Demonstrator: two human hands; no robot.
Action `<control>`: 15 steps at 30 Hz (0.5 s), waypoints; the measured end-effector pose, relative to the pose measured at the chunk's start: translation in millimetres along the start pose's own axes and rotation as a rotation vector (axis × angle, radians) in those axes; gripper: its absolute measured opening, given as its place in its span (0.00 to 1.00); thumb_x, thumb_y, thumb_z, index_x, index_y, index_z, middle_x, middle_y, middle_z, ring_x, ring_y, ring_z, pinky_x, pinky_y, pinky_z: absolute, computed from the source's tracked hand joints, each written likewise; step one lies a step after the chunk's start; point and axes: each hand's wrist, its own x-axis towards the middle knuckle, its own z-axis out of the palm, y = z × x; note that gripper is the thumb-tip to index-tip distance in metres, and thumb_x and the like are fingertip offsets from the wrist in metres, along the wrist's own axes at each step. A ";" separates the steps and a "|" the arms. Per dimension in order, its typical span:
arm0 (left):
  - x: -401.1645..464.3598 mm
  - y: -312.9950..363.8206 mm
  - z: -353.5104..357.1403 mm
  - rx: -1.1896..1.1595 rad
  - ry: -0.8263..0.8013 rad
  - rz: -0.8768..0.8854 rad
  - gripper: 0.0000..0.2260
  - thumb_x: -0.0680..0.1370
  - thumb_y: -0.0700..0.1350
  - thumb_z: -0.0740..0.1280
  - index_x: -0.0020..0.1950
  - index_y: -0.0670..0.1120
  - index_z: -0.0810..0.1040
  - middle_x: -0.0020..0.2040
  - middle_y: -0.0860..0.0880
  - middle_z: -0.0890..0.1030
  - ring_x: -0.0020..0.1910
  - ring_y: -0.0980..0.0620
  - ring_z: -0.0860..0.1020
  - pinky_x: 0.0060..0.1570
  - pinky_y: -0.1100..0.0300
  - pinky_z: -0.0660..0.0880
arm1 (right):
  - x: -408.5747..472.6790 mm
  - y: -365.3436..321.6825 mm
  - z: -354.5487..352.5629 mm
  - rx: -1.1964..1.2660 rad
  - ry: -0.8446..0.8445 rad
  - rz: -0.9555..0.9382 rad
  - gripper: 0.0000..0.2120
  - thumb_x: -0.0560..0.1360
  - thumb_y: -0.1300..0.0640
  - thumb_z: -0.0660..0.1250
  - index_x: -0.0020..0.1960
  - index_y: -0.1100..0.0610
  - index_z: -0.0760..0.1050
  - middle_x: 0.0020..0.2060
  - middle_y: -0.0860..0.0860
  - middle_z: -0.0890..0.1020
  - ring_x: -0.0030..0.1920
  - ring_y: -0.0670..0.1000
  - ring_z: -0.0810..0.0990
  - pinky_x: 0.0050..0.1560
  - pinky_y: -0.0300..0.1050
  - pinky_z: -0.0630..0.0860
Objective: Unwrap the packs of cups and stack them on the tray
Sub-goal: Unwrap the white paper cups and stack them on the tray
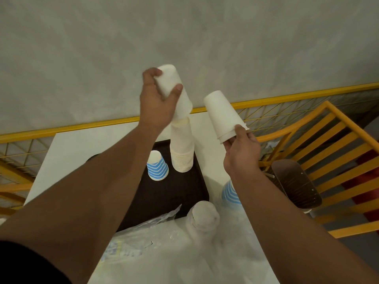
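Note:
A tall stack of white paper cups [182,152] stands upside down on the dark brown tray [168,197]. My left hand [158,99] grips the top cups of that stack [174,85], thumb on one side and fingers round the other. My right hand [241,148] pinches the rim of a short nest of white cups [222,113], held upside down and tilted, just right of the stack. A blue-striped cup stack [156,167] stands on the tray left of the white stack.
Another blue-striped stack [230,193] and a wrapped pack of white cups [203,218] stand on the white table [61,152]. Loose clear plastic wrap [147,240] lies at the front. A brown cup stack [295,185] and a yellow chair [328,144] are at the right.

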 end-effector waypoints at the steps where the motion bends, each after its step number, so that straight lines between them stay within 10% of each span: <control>1: -7.3 -5.7 4.9 0.031 -0.047 -0.012 0.20 0.74 0.51 0.72 0.59 0.53 0.65 0.54 0.47 0.77 0.47 0.51 0.77 0.46 0.60 0.76 | 0.0 0.1 0.3 0.001 -0.010 0.004 0.03 0.79 0.61 0.65 0.48 0.53 0.76 0.55 0.55 0.81 0.51 0.52 0.82 0.50 0.47 0.81; 9: -58.2 -57.2 15.1 0.263 -0.366 -0.202 0.23 0.74 0.53 0.73 0.62 0.52 0.66 0.58 0.48 0.75 0.55 0.47 0.75 0.51 0.58 0.71 | 0.8 6.3 -11.9 -0.013 -0.116 0.058 0.03 0.79 0.61 0.65 0.52 0.54 0.76 0.52 0.54 0.83 0.51 0.52 0.83 0.55 0.50 0.80; 15: -44.4 -13.8 15.3 0.056 -0.071 -0.069 0.22 0.79 0.54 0.67 0.69 0.46 0.68 0.67 0.51 0.72 0.65 0.54 0.72 0.59 0.67 0.71 | -4.6 6.0 -0.6 0.066 -0.225 0.130 0.05 0.80 0.64 0.60 0.52 0.58 0.74 0.51 0.55 0.82 0.53 0.54 0.83 0.58 0.53 0.78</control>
